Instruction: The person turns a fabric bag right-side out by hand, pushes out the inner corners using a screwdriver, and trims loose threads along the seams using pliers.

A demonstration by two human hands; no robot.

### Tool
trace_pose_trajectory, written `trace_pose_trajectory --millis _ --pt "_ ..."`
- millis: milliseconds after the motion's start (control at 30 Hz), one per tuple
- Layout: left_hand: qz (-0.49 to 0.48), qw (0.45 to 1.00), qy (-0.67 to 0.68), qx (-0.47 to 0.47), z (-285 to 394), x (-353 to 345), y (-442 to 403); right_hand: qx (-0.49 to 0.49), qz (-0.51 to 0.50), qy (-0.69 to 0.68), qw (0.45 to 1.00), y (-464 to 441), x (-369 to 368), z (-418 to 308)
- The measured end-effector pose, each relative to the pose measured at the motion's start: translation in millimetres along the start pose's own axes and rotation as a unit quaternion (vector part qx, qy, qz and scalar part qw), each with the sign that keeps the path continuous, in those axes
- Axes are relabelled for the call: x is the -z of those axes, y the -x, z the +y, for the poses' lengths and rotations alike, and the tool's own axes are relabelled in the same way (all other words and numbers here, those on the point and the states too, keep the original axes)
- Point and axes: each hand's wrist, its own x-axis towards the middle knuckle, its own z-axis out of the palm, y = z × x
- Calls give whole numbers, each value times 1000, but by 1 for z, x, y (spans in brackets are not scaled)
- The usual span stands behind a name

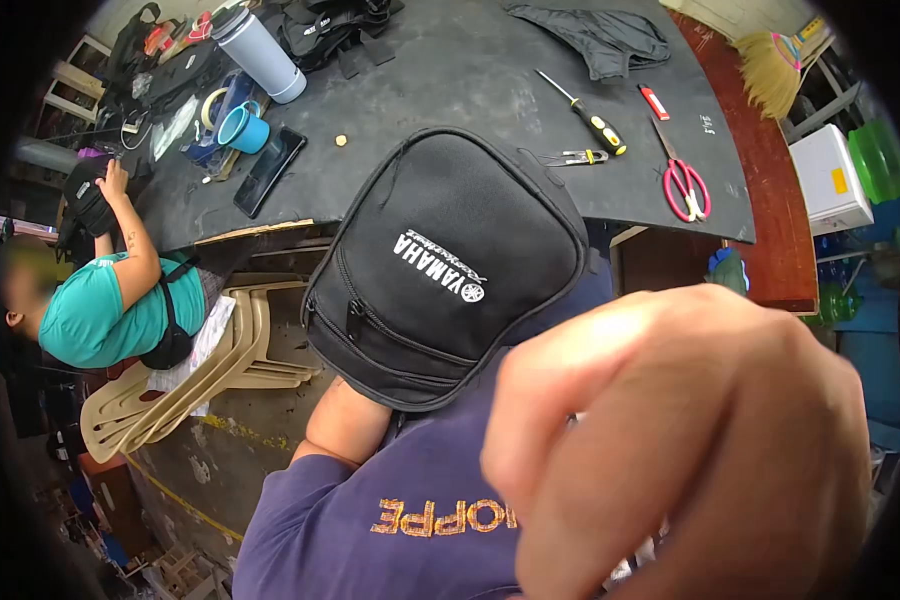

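Note:
A black zippered YAMAHA bag leans against the table edge in front of my chest, its white lettering upside down to me. My left forearm goes in behind the bag's lower left side. The bag hides my left hand, so I cannot see its fingers. Close to the camera at lower right, my right hand is raised with its fingers curled shut. Whatever it may hold is hidden. Loose black thread hangs on the bag's upper left and right edges.
On the black table lie thread snips, a screwdriver, pink-handled scissors, a phone, a blue mug and a tumbler. A co-worker handles another black bag at left, near stacked chairs.

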Motion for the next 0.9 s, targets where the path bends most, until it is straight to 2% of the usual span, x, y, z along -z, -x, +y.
trace_pose_trajectory --millis 233,333,400,467,500,567,600,700,833,900 --pt "-11 1000 17 -12 -4 0 -5 -13 101 22 995 -8 7 15" --pt "-14 1000 15 -14 -1 -6 -3 -60 150 4 987 -10 9 33" --pt "-19 1000 12 -8 1 -7 -5 -125 172 -39 976 -2 3 60" --pt "-26 1000 9 -1 4 -8 -4 -208 123 -152 958 11 -10 95" --pt "-29 1000 9 2 6 -9 -4 -209 125 -152 958 20 -20 110" --pt "-36 999 10 9 8 -9 -5 -253 93 -280 922 34 -39 132" --pt "-40 999 12 12 8 -8 -6 -253 94 -280 921 37 -41 133" --pt "-50 998 18 21 10 -7 -9 -340 113 -321 877 47 -48 129" --pt "-64 996 31 47 11 3 -21 -296 180 -280 895 66 -44 134" --pt "-72 994 42 63 11 10 -28 -308 185 -281 890 76 -49 137"
